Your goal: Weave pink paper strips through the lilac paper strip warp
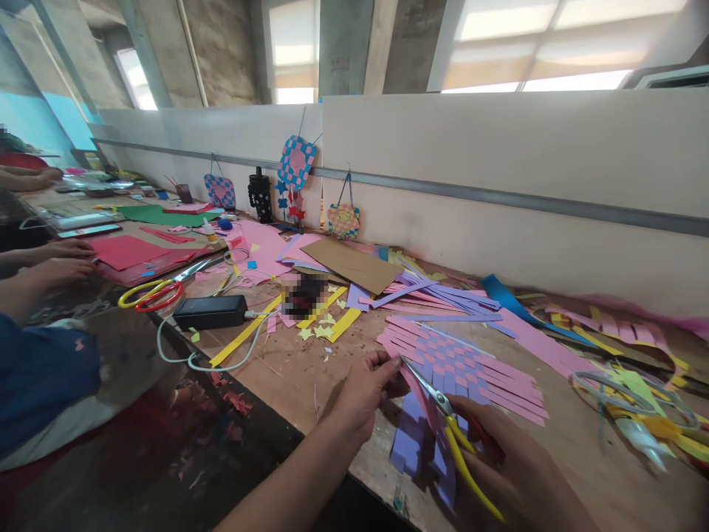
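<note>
Low in the centre, my left hand (368,388) pinches the edge of a narrow pink paper strip (419,395). My right hand (498,451) is closed round the yellow handles of the scissors (442,401), whose blades point up-left toward my left fingertips and lie along the strip. Behind and beneath them a woven mat of pink and purple strips (448,358) lies on the table, its loose pink ends spreading right. Its purple ends (408,436) reach toward the table's front edge. Where exactly the blades meet the paper is hard to tell.
A black power bank (210,312) with a white cable and red-and-yellow scissors (160,292) lie left, near another person's arms (44,277). Cardboard (351,264) and loose strips lie behind the mat. A glue bottle (641,442) is at right. Woven ornaments (298,161) hang on the partition.
</note>
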The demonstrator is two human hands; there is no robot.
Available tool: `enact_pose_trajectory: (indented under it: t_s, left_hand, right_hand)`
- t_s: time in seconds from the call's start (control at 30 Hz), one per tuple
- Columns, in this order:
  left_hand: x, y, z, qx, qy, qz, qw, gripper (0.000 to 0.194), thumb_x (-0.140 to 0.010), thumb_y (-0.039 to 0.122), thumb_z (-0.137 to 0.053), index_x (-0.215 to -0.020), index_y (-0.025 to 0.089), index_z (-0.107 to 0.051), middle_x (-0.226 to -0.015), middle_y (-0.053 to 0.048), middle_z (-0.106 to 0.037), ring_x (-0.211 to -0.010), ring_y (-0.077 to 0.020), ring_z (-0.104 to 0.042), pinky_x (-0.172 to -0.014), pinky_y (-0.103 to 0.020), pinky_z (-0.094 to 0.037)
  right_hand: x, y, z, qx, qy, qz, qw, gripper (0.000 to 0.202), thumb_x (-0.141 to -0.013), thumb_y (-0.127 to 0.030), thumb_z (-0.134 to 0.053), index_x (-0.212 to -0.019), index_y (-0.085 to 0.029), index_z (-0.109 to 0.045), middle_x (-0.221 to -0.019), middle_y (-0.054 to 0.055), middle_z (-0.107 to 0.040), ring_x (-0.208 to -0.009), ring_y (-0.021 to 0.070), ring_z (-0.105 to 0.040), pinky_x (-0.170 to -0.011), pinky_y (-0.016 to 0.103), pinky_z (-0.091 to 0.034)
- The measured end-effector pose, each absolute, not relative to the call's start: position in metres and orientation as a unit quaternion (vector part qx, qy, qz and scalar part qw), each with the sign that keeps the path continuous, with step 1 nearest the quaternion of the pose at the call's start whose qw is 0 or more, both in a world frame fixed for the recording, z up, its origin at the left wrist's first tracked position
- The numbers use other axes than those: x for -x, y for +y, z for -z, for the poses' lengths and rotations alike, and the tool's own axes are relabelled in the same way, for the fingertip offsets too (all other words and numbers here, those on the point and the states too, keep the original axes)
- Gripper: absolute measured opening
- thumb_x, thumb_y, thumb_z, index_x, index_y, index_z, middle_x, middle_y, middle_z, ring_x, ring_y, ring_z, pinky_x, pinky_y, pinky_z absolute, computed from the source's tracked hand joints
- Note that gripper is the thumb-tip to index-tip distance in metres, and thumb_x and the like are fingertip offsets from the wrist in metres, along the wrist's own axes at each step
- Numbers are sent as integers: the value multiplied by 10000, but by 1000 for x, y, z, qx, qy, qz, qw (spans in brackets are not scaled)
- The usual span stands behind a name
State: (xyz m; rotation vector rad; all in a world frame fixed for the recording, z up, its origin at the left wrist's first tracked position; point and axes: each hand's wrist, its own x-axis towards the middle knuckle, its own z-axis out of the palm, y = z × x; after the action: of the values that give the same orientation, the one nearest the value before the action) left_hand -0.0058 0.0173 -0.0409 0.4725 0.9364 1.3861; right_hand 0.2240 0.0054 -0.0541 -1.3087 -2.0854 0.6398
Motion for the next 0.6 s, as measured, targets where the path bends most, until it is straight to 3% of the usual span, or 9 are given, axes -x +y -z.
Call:
enact_pose_trajectory:
  t_s: [0.47,0.6]
  left_hand:
    - [5,17,42,-220,412,-605,644,660,-433,579,-1014,-824,161,-685,-733,-26,-705,-622,-133,-641,-671,-266,-539]
    - [5,17,43,-224,412,-603,645,655,-442,574,-1014,-831,160,-688,-759,-32,-711,-642,-137,-650,-694,-274,-548]
  right_hand:
    - [-217,0,49,499,-775,-231,312,455,-908,-556,-636,-1279,-302,-708,-970,36,-741,-775,211,-645,-642,283,-497]
    - [-220,2,51,495,-773,-249,309,460,-910,-532,-644,-1301,-296,-699,-1022,48,-750,-843,224,-662,-698,295,-518]
